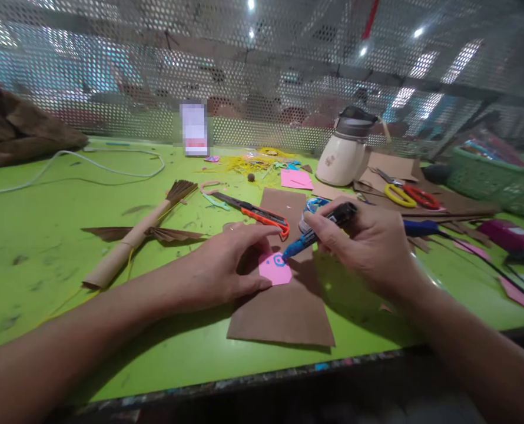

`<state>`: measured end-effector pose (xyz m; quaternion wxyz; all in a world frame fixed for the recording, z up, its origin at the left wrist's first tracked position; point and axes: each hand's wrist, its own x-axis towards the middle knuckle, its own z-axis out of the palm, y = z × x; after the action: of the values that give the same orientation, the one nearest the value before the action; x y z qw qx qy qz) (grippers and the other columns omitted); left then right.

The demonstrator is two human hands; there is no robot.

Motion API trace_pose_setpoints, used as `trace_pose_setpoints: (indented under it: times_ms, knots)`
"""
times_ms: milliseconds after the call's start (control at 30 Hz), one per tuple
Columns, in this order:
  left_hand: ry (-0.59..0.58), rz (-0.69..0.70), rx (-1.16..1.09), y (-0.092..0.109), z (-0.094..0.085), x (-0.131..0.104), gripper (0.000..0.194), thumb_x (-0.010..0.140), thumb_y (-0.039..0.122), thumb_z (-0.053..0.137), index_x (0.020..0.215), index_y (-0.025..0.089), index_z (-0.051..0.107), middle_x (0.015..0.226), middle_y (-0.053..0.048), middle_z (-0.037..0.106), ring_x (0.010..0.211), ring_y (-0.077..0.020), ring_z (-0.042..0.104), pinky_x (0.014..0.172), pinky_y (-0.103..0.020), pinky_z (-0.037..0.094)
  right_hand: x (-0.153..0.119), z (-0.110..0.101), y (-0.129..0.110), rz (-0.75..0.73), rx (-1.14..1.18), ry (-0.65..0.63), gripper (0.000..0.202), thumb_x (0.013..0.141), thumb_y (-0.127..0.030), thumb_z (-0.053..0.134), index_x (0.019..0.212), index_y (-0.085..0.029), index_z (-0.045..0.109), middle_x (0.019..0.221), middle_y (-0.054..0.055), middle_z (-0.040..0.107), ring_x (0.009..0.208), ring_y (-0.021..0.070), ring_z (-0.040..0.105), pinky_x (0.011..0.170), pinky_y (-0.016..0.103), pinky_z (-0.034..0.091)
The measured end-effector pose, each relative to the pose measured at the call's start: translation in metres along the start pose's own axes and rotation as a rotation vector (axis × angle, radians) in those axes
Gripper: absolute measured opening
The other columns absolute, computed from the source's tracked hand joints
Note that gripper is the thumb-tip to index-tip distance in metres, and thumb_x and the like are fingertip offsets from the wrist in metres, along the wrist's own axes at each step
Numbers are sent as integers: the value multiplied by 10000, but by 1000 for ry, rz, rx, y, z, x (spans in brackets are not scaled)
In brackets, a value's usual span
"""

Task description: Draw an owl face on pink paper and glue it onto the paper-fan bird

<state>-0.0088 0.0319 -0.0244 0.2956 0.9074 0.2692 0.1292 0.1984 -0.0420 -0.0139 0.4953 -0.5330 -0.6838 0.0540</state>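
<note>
1. Head view: one pink paper piece (276, 274) lies between left hand (220, 265) and right hand (368, 244), on one brown strip (284, 321).
2. Left thumb and forefinger spread, thumb touching the paper.
3. Right hand pinches one blue marker (304, 239).
4. One orange cutter (262, 217) lies just beyond.

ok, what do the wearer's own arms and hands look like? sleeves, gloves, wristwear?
Left hand and right hand: both ungloved. Left forearm and right forearm: bare, no sleeves in view. No watch or band visible on either wrist.
</note>
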Motion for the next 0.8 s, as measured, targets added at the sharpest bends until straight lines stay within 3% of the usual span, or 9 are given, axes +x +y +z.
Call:
trace_pose_setpoints:
  times_ms: [800]
  knots:
    - [-11, -24, 18, 0, 0, -1, 488, 785, 290, 653, 1249, 224, 518, 1102, -60, 611, 974, -241, 566, 833, -385, 452, 0, 0, 1, -38, -66, 43, 271, 878, -256, 626, 617, -197, 581, 513, -29, 569, 435, 79, 482, 422, 215, 372]
